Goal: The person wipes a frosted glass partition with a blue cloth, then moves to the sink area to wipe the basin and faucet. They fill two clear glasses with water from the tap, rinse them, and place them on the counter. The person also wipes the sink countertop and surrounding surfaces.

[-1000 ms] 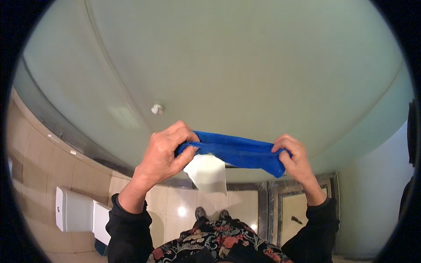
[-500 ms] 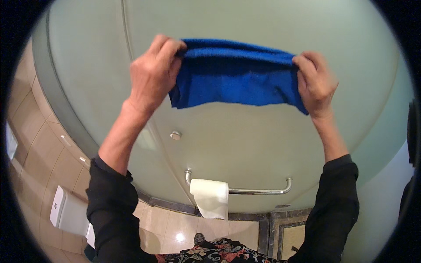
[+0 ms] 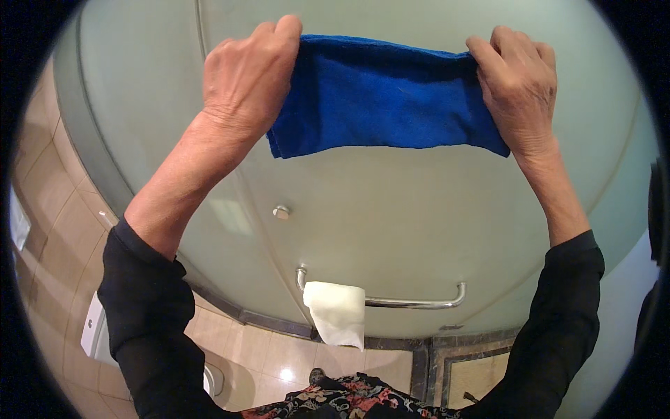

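Note:
A blue cloth [image 3: 391, 98] is stretched between my two hands, raised high in front of a frosted glass panel [image 3: 391, 209]. My left hand [image 3: 252, 73] is closed on its upper left corner, and my right hand [image 3: 518, 87] grips the upper right corner. The top edge runs nearly straight from hand to hand, and the lower part hangs down. My fingertips are partly hidden behind the cloth's edge. Whether the cloth touches the glass I cannot tell.
Below the cloth, a metal bar handle [image 3: 419, 304] is fixed to the glass, with a white towel [image 3: 335, 311] draped over its left end. A round metal knob [image 3: 281, 211] sits above it. A white toilet [image 3: 98, 328] stands at the lower left by the tiled wall [image 3: 63, 230].
Both hands have gone up and slightly apart, carrying the cloth higher. The fold along its top has opened out, so the cloth now hangs flatter.

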`<state>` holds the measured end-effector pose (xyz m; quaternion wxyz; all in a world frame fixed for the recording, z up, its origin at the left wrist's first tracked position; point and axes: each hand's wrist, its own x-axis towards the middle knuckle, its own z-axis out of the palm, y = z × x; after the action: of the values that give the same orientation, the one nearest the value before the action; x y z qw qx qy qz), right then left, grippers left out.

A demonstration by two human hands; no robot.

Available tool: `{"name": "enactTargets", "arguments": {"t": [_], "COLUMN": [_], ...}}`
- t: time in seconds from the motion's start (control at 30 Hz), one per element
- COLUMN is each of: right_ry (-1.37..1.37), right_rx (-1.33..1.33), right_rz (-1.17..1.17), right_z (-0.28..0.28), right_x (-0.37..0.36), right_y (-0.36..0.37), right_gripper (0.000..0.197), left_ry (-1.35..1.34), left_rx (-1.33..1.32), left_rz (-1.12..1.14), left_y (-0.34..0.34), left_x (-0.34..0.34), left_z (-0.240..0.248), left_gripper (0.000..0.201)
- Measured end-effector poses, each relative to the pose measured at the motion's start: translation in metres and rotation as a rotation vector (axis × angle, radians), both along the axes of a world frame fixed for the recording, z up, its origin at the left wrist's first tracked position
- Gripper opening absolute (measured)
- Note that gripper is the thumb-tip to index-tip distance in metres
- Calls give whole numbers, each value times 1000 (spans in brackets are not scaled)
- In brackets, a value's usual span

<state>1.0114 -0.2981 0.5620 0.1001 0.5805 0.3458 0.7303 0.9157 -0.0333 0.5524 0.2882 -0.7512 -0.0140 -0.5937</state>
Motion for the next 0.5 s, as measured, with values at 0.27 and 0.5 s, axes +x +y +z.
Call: {"name": "enactTargets", "arguments": {"t": [0.27,0.5], "right_ry": [188,124], "right_rx": [309,320], "right_rz": [312,533], "right_z": [-12,-58], "right_x": [8,6], "right_y": [12,14], "right_gripper": [15,17], "left_ry": [-166,-307], "left_rx": [-458,-462], "left_rz": [-330,-688], "left_y": [-8,-33], "left_x": [3,17], "left_z": [-11,-78], "left_gripper": [11,20]}}
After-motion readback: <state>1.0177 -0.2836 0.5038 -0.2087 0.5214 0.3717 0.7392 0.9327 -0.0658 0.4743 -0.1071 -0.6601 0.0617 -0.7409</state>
